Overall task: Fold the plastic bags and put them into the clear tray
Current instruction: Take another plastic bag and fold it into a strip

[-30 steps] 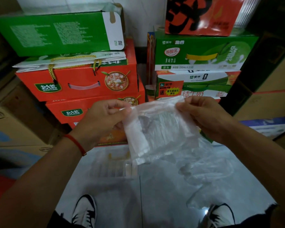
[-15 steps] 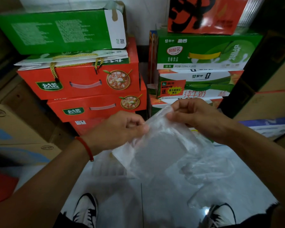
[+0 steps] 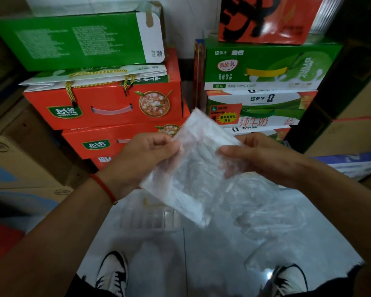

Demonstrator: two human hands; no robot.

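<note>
**Two hands, one folded bag, held above the floor**

Two hands on one plastic bag [image 3: 193,168], held up in the air above the clear tray [image 3: 146,215] on the pale floor [image 3: 159,254]. Left hand [image 3: 141,161]: fingers and thumb curled, pinching the bag's left edge. Right hand [image 3: 257,157]: fingers curled behind the right edge, seen dimly through the film, thumb across the front. Bag: thin, cloudy, crinkled, folded into a tilted oblong, upper corner up against the boxes behind.

Crowded all round: red boxes [image 3: 107,108] stacked at left, a green box [image 3: 77,39] on top, a white paper bag with yellow cord handles [image 3: 94,79] wedged between. More green and white milk boxes [image 3: 266,67] at right, brown cartons [image 3: 26,151] at both sides.

More clear plastic bags [image 3: 270,215] loose on the floor under the right forearm, hard to tell apart or count. Tray half hidden behind the held bag, ribbed, contents unreadable. Red string [image 3: 104,187] round the left wrist. Black-and-white shoes [image 3: 114,273] cut off at the bottom edge.
</note>
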